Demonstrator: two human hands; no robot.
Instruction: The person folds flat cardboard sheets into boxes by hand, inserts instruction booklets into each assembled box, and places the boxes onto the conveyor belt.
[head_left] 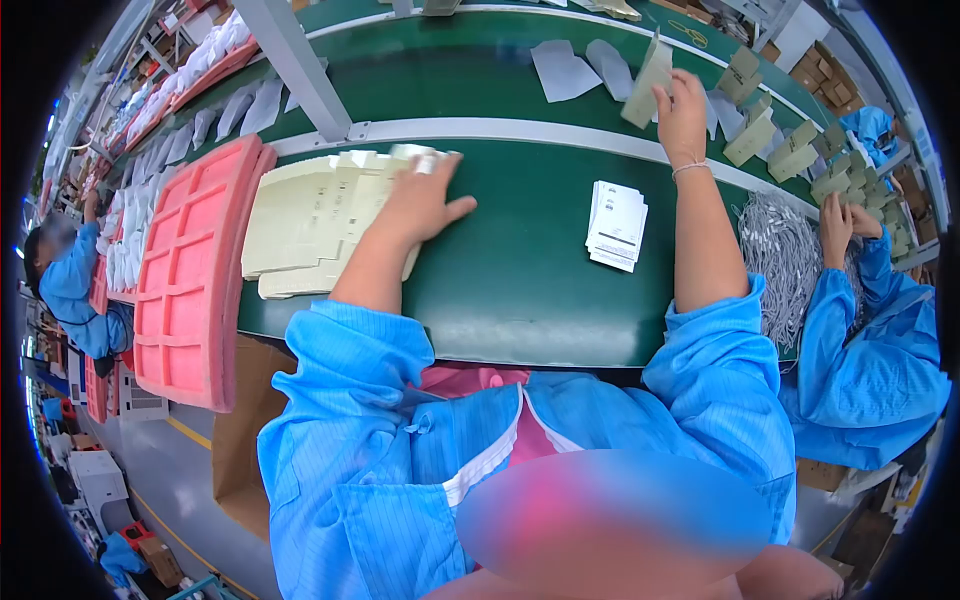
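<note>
My right hand (683,115) reaches over the white rail and grips a pale folded box (650,82) standing upright on the far green belt. My left hand (408,208) is on the right end of a fanned stack of flat pale box blanks (300,215). Its thumb is spread away from the fingers, and the fingertips are blurred beside a whitish end of the stack. Between my arms, nearer the right one, lies a small pile of printed white leaflets (615,222) on the green table.
Pink slotted trays (190,275) stand at the left. White pouches (562,72) and more upright boxes (750,140) line the far belt (440,65). Grey cables (778,255) are heaped at the right, beside a co-worker's hands (838,228). A metal post (295,65) rises from the rail.
</note>
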